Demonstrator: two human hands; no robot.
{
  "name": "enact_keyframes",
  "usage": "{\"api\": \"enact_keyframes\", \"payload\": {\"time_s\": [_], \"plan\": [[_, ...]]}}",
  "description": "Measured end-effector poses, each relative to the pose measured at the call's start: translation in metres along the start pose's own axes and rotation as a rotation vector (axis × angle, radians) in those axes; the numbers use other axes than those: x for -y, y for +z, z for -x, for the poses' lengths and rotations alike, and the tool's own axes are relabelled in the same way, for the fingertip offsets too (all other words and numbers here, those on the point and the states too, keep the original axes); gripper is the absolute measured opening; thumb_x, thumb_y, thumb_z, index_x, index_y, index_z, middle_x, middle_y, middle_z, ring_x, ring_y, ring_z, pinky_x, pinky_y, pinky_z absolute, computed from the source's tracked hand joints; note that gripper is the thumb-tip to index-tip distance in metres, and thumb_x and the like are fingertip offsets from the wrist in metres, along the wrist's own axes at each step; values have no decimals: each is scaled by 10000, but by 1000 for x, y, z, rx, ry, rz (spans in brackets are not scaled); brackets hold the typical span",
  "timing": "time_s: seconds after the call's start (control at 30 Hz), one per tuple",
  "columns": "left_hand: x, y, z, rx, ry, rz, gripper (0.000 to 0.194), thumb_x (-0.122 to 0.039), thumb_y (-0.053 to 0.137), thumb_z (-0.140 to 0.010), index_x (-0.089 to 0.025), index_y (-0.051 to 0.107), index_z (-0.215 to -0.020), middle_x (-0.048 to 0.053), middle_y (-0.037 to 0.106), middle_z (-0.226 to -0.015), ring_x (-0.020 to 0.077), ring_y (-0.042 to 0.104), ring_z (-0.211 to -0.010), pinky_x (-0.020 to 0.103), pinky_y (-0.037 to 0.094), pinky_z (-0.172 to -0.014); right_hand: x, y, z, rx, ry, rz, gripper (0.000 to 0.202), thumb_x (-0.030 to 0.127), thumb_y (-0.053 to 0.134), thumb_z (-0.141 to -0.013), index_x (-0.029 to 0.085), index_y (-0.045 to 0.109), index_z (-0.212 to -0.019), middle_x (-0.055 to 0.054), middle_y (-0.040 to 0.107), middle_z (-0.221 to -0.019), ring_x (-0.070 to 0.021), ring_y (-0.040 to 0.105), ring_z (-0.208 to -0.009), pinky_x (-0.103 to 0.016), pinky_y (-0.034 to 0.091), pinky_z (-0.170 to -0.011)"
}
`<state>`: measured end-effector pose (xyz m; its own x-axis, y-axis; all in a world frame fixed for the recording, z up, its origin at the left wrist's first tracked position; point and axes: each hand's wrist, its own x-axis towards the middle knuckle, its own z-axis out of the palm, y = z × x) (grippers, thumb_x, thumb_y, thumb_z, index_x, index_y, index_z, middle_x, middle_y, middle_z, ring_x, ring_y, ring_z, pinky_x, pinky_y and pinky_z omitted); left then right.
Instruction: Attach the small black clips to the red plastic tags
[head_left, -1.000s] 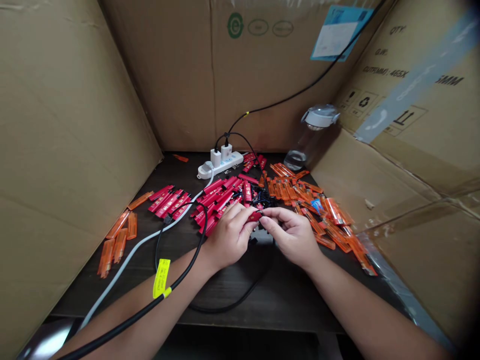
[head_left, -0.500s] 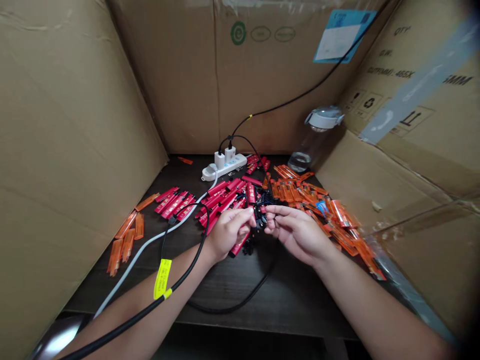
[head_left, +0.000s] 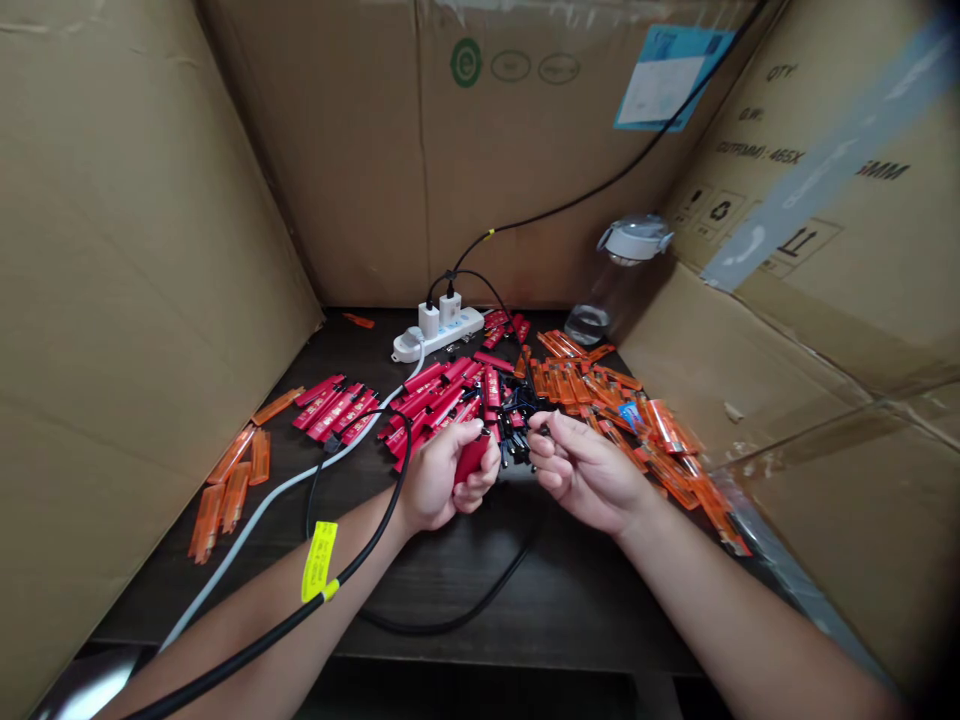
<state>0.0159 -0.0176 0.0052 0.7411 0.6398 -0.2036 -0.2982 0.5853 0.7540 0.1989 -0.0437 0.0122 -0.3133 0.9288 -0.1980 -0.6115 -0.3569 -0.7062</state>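
Note:
My left hand (head_left: 448, 472) is wrapped round a red lighter (head_left: 471, 458), its top end pointing up and away from me. To the right of it, my right hand (head_left: 589, 468) pinches a small dark part (head_left: 544, 430) between thumb and fingertips; its exact kind is too small to tell. Just beyond both hands lies a heap of small black parts (head_left: 514, 425). Several red lighters (head_left: 435, 400) are piled at its left. Orange see-through lighter bodies (head_left: 574, 383) spread out at its right.
A white power strip (head_left: 450, 332) with plugged-in chargers stands at the back. Behind the orange pile is a clear water bottle (head_left: 604, 285). A black cable (head_left: 277, 630) crosses over my left forearm. Cardboard walls (head_left: 360, 150) enclose the dark table (head_left: 480, 600) on three sides.
My left hand has drawn back from the black parts and the red lighter now shows in its grip. My hands have moved apart, and the whole view has shifted slightly.

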Motion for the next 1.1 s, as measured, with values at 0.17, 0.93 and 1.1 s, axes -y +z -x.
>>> {"api": "enact_keyframes", "payload": {"time_s": [0.17, 0.93, 1.1], "plan": [[2, -1, -1, 35, -35, -44, 411, -509, 372, -842, -166, 438, -625, -44, 364, -505, 46, 227, -361, 179, 133, -361, 0, 1, 3, 14, -57, 129, 213, 271, 753, -746, 164, 712, -926, 27, 569, -698, -30, 506, -515, -187, 499, -535], [5, 3, -2, -67, -131, -168, 435, -498, 350, -870, -151, 470, -637, -36, 394, -509, 31, 238, -350, 153, 142, -346, -13, -1, 5, -209, -631, 767, 178, 190, 825, -623, 222, 766, -787, -45, 739, -886, -180, 693, -822, -302, 582, -767], [6, 5, -2, -115, -143, -212, 437, -503, 356, -866, -149, 481, -639, -32, 409, -510, 32, 249, -340, 153, 144, -335, -11, 2, 8, -180, -580, 863, 174, 228, 802, -674, 216, 774, -845, -65, 736, -923, -199, 690, -861, -335, 583, -805]]}}
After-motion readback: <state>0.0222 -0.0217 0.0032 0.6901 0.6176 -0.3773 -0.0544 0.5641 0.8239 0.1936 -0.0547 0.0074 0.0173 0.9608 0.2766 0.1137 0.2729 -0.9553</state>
